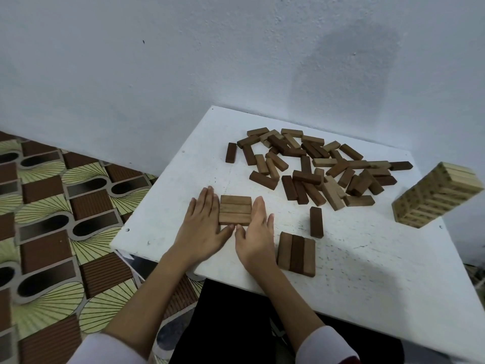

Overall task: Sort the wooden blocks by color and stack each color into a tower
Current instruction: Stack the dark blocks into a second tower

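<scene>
As both hands flank a three-block layer (235,210), the left hand (203,224) and right hand (256,232) press flat, fingers straight, squaring its sides. The blocks look light, rigid and smooth, best pinched across their long sides. Loose blocks (315,166) lie beyond the right hand on a scuffed white table (367,258), against a pale wall.

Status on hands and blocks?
Left hand and right hand open, flat against the medium-brown layer. Dark layer beside. Pile unsorted. Nothing blocking.
</scene>
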{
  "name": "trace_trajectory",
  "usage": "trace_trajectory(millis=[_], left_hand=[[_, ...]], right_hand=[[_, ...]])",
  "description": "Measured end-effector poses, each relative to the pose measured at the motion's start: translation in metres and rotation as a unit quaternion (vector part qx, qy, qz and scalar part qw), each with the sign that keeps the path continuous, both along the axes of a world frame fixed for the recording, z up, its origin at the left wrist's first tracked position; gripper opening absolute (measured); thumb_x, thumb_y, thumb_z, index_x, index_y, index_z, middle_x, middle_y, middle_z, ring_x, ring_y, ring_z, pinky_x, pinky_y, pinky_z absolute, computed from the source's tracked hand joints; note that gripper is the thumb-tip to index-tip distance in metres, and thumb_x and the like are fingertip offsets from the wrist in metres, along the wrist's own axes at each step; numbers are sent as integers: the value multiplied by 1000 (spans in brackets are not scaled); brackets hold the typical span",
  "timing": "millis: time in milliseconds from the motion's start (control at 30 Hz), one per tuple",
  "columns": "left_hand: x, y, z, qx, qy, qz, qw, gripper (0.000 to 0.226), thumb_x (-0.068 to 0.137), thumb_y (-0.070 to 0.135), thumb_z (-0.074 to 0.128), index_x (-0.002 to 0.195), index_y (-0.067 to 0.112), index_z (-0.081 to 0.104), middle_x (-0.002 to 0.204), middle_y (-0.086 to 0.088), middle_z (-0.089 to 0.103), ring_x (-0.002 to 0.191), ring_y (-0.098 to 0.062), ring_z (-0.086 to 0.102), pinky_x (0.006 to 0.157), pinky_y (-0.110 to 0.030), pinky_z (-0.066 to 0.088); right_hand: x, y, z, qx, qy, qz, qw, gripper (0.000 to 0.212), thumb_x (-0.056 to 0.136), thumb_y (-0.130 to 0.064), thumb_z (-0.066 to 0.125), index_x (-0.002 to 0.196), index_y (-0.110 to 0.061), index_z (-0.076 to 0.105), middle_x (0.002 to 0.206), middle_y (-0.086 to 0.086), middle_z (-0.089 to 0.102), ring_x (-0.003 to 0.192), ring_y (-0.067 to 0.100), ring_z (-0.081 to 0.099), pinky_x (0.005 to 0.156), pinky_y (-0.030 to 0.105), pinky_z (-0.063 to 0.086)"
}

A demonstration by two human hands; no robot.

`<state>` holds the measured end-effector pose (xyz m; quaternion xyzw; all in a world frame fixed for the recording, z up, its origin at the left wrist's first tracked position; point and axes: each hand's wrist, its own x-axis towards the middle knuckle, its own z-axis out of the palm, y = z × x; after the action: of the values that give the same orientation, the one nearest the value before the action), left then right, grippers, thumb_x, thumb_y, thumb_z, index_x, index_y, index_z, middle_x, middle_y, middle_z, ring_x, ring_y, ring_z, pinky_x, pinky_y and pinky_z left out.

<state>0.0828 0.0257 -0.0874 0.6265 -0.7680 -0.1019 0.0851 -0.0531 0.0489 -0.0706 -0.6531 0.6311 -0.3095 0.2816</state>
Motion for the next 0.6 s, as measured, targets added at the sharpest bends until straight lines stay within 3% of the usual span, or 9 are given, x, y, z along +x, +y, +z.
trace_trajectory(millis=[167,333,500,600], left_hand=[[1,-1,-2,-7,27,4,1000,104,70,74,-1,151,8,-3,158,-7,-13,140,-10,-22,110,-27,-17],[6,-7,4,-22,150,-4,988,110,68,78,39,152,15,7,159,-1,4,145,-18,5,113,-30,7],[11,-24,16,13,213,-76,974,105,66,57,74,148,30,13,153,5,19,134,-4,16,107,-23,18],[12,-33,16,41,253,-113,960,100,67,44,81,142,45,14,143,10,32,124,4,26,101,-14,26]], right_hand=[[1,-1,-4,7,-27,-17,999,74,91,-6,46,148,-11,-1,156,1,13,145,17,1,117,27,-8],[0,-4,-8,11,-43,-37,998,75,89,-7,50,147,-15,3,154,-4,20,145,22,6,114,24,-4],[0,-1,-7,-7,-46,-41,998,77,85,-6,56,146,-12,9,151,0,27,141,22,16,116,41,19],[0,-1,-7,-18,-50,-39,998,75,85,-4,55,146,-9,12,150,2,29,141,21,18,116,41,19]])
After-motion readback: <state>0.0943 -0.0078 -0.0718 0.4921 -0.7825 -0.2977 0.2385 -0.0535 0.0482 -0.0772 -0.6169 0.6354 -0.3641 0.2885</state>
